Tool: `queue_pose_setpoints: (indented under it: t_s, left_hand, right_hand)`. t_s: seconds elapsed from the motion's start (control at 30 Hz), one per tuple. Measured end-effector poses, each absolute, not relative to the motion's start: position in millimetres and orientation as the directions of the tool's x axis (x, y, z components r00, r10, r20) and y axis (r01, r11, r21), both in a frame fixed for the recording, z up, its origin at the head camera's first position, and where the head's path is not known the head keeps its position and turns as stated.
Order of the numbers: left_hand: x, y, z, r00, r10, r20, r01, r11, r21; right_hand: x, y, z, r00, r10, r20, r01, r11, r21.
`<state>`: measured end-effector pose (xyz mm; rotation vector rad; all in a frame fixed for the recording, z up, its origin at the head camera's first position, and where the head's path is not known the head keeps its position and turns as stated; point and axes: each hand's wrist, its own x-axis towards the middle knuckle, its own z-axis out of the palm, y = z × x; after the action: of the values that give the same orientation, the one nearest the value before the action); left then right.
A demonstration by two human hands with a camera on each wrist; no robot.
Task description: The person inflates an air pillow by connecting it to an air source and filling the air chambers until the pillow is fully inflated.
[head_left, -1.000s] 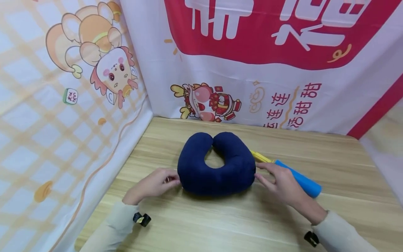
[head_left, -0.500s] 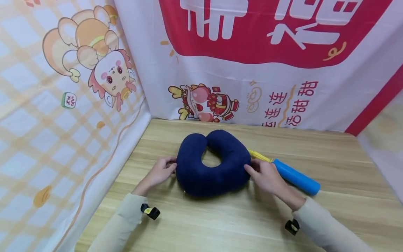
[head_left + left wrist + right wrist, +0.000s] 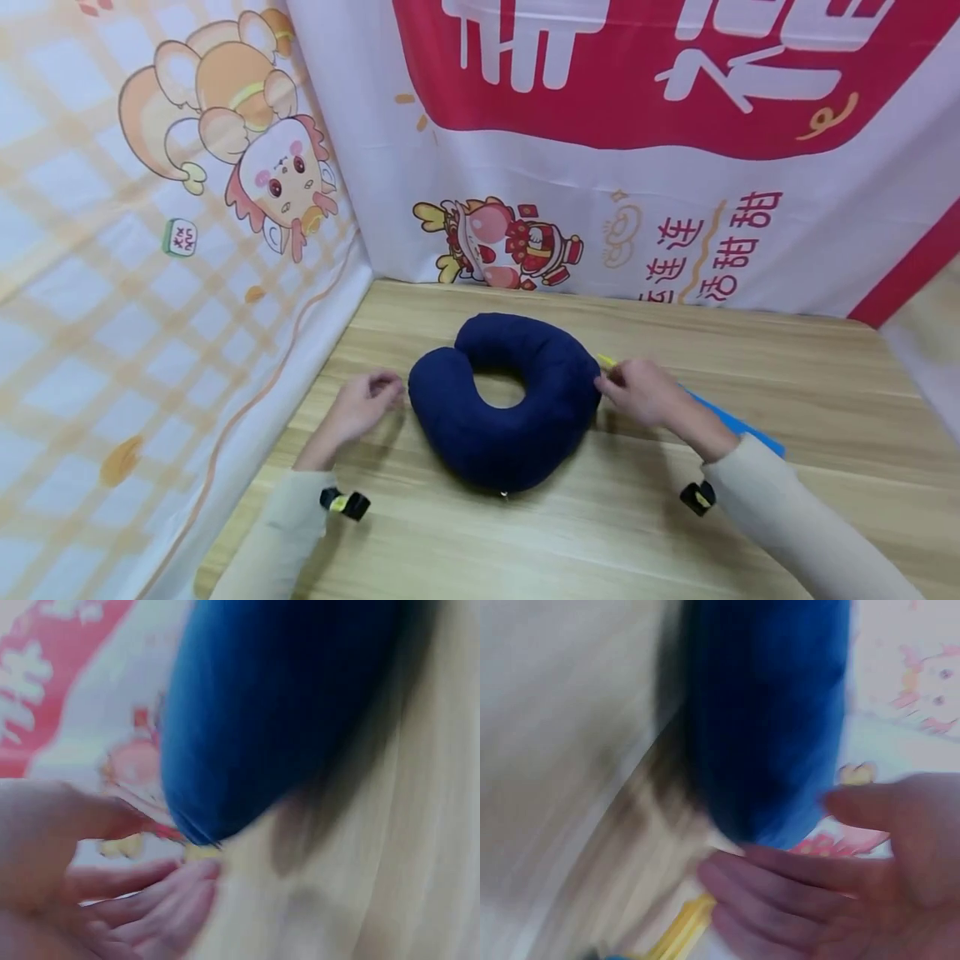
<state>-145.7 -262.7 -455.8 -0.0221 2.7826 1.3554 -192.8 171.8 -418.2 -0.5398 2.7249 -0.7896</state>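
A navy blue U-shaped neck pillow [image 3: 517, 433] lies on the wooden table, its gap turned toward the upper left in the head view. At its right side, my right hand [image 3: 641, 392] pinches the edge between thumb and fingers; the right wrist view has the thumb [image 3: 855, 806] on one side of the pillow [image 3: 772, 727] and the fingers at its end. My left hand [image 3: 363, 404] hovers just beside the pillow's left end, fingers loosely bent and holding nothing. The left wrist view is blurred, with the pillow [image 3: 262, 712] beyond the fingertips.
Behind my right hand and forearm lies a blue tube [image 3: 738, 421] with a yellow handle [image 3: 679, 930], partly hidden. Printed cloth walls [image 3: 360, 192] border the wooden table [image 3: 525, 550] at the left and back.
The neck pillow has turned counterclockwise, its gap swinging from the back to the upper left. My left hand has come off its side. My right hand has shifted slightly toward the back.
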Motion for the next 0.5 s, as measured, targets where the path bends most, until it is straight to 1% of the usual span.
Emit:
queue_pose_setpoints:
  t_s: [0.07, 0.13, 0.17, 0.23, 0.33, 0.4, 0.47, 0.5]
  left_hand:
    - [-162.8, -263.3, -464.5, -0.999, -0.043, -0.028, -0.048, 0.577, 0.815]
    - [-172.7, -261.9, -471.5, -0.997, -0.066, -0.034, -0.064, 0.537, 0.841]
    - [-173.9, -261.9, -473.6, -0.997, -0.069, -0.038, -0.069, 0.522, 0.850]
    - [-170.7, -261.5, -474.9, -0.996, -0.068, -0.061, -0.087, 0.487, 0.869]
    - [-155.9, -263.6, -471.1, -0.996, -0.063, -0.065, -0.087, 0.476, 0.875]
    - [-139.9, -263.8, -465.6, -0.997, -0.030, -0.077, -0.081, 0.485, 0.871]
    - [-120.5, -259.9, -459.0, -0.993, 0.060, -0.106, -0.062, 0.500, 0.864]
    - [-110.7, -256.4, -456.0, -0.984, 0.128, -0.125, -0.045, 0.501, 0.864]
  right_hand:
    - [-178.5, 172.5, -416.0, -0.866, -0.451, -0.217, -0.267, 0.783, -0.561]
    - [-168.7, 166.3, -415.8, -0.844, -0.461, -0.274, -0.235, 0.778, -0.583]
    - [-166.7, 161.4, -416.1, -0.838, -0.462, -0.290, -0.218, 0.771, -0.599]
    - [-170.2, 153.1, -418.0, -0.841, -0.462, -0.280, -0.212, 0.760, -0.615]
    - [-191.0, 145.9, -420.0, -0.853, -0.456, -0.254, -0.229, 0.765, -0.602]
    - [-211.3, 141.7, -421.9, -0.868, -0.442, -0.229, -0.229, 0.763, -0.604]
    - [-231.1, 134.5, -425.2, -0.892, -0.412, -0.186, -0.221, 0.756, -0.617]
    - [-239.5, 129.9, -427.0, -0.903, -0.400, -0.159, -0.221, 0.748, -0.626]
